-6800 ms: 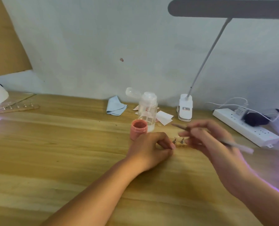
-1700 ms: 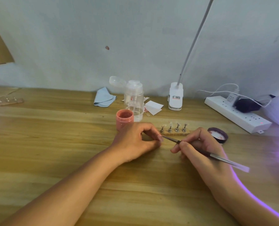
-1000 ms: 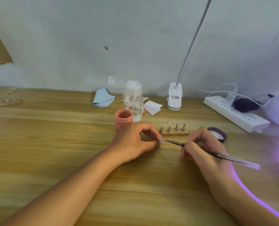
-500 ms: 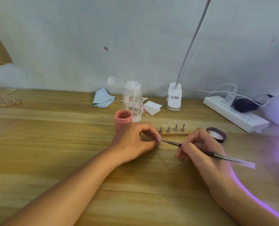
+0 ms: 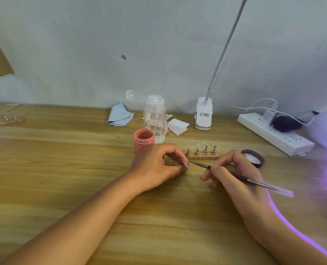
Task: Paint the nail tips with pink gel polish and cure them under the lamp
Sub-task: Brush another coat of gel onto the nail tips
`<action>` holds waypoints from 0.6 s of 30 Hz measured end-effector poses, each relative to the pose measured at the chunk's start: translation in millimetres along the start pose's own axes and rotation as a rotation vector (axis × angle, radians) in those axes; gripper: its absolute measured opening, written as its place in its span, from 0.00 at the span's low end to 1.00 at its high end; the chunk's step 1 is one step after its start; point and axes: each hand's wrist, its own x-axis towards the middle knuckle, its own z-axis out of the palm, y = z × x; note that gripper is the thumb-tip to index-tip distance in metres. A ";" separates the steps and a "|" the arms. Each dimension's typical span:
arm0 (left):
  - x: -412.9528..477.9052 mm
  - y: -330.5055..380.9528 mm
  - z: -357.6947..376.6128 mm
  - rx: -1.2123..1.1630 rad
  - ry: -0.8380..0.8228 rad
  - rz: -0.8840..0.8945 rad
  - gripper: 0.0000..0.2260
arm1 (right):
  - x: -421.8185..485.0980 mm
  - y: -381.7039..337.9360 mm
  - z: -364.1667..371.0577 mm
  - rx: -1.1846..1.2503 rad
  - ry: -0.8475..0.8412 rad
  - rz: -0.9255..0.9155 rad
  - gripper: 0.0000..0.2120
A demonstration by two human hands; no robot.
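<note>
1. since the nail tip is tiny, thin and light, it would likely slip or flick away if squeezed hard. it is best held by its sides or its little stand, away from the wet top.
2. the left hand rests on the table in the middle of the frame with its fingers curled. thumb and first finger pinch what looks like one pink tip. it is too small to see just how it is held.
3. the right hand, a bit right of the middle, holds the brush like a pencil, fingers closed round the thin handle. the brush point is at the tip, touching it or just beside it; i cannot tell which.
4. the brush looks stiff and light with soft hairs, so a gentle stroke should do.
5. four more tips stand on a wooden strip just behind the hands.
6. the pink jar stands open behind the left hand. its gel is likely thick and sticky. a lid lies right of the strip.
7. the lamp glows purple at the right edge, well apart from the hands. no tip is seen under it.
</note>
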 end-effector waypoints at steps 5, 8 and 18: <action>-0.5 1.1 -0.7 0.017 -0.005 0.010 0.08 | 1.7 2.9 -1.5 0.028 0.012 0.004 0.07; -0.5 0.7 -0.4 0.023 -0.007 0.014 0.08 | 1.6 3.6 -1.0 0.014 -0.004 0.000 0.05; 0.2 -1.4 0.4 -0.042 -0.006 0.000 0.08 | 0.6 1.1 -1.2 -0.031 -0.019 -0.008 0.09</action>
